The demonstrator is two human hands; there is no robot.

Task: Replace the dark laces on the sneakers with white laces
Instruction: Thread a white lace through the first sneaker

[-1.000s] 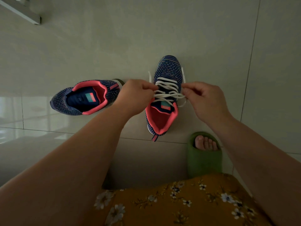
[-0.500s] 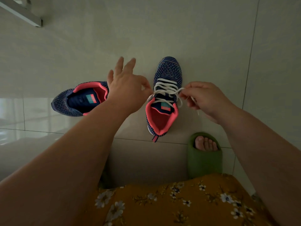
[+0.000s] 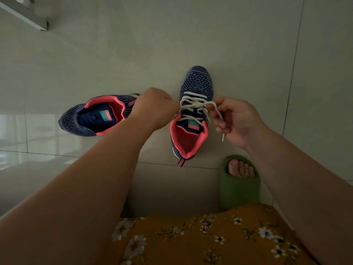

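Nearest the camera lies a mustard floral garment (image 3: 210, 238) across the person's lap, with both bare forearms reaching out over it toward the tiled floor (image 3: 95, 54). Just below the right hand's wrist, a green slide sandal (image 3: 238, 190) rests on the floor with toes showing through its opening.

The right hand (image 3: 235, 121) has its fingers curled, with thumb and forefinger pinching one end of the white lace (image 3: 193, 105); the loose tail runs down across the fingers and its tip hangs just below them. The left hand (image 3: 154, 108) is closed into a fist at the other side of the same lace, its knuckles toward the camera. The lace runs into this fist, but the grip itself is hidden behind the back of the hand, so how the fingers hold it cannot be told.

Between the two hands stands the laced sneaker (image 3: 193, 115), navy knit with a pink lining, heel toward the person and toe pointing away. White lace crosses its tongue in several rows.

Behind and outward of the left hand lies the second sneaker (image 3: 95, 115), turned sideways, its opening facing up; the hand covers its front part, so its lacing cannot be seen.

Farthest off, well beyond the left hand, a pale metal bar (image 3: 24, 18) crosses the upper corner.
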